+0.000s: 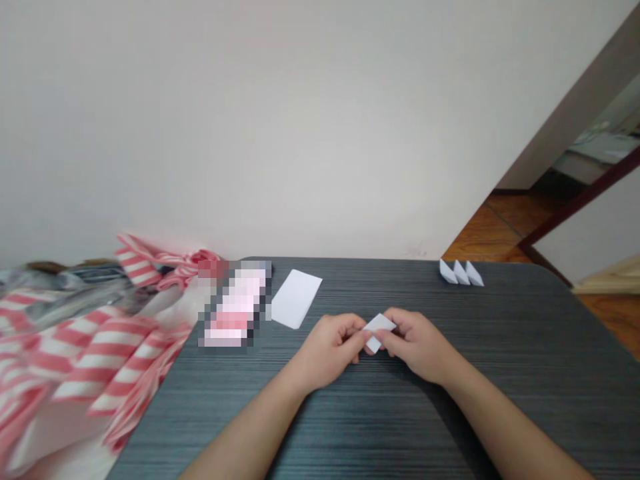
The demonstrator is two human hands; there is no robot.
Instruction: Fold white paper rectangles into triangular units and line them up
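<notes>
A small folded piece of white paper (380,323) is held just above the dark table, in front of me. My left hand (333,347) pinches its left side between thumb and fingers. On the other side my right hand (417,343) grips it the same way, thumb on top. The fingers under the paper are partly hidden. Left of my left hand lies a stack or sheet of white paper (297,298), flat on the table. Several small folded white paper pieces (461,273) stand in a row at the table's far right edge.
A phone-like object (236,303), blurred by pixels, lies at the table's left edge. Red-and-white striped cloth (95,353) is heaped left of the dark wood-grain table (360,427). A pale wall (320,133) rises behind it; a doorway with wooden floor (493,227) is at the right.
</notes>
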